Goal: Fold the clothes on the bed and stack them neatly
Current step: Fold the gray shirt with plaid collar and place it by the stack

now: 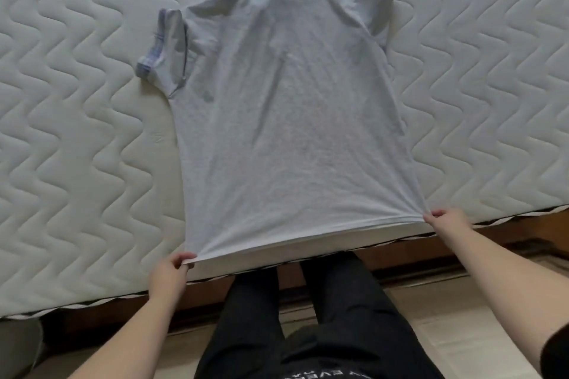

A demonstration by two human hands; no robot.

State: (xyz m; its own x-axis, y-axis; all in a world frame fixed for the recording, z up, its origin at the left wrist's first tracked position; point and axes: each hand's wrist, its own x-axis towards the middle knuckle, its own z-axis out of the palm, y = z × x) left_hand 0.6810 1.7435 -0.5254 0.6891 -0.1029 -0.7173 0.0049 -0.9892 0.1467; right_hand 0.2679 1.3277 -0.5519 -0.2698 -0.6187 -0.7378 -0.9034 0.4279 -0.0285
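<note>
A light grey short-sleeved shirt (289,120) lies spread on the bed, collar at the far end and hem toward me. Its left sleeve, with a bluish cuff, is folded in over the body; the right sleeve is tucked out of sight. My left hand (171,272) pinches the hem's left corner at the mattress edge. My right hand (448,220) pinches the hem's right corner. The hem is pulled taut between them and lifted slightly off the mattress.
The white quilted mattress (77,138) stretches out on both sides of the shirt. Its near edge runs diagonally past my hands, with a dark wooden bed frame (498,243) below. My legs in dark trousers stand on a pale floor (455,317).
</note>
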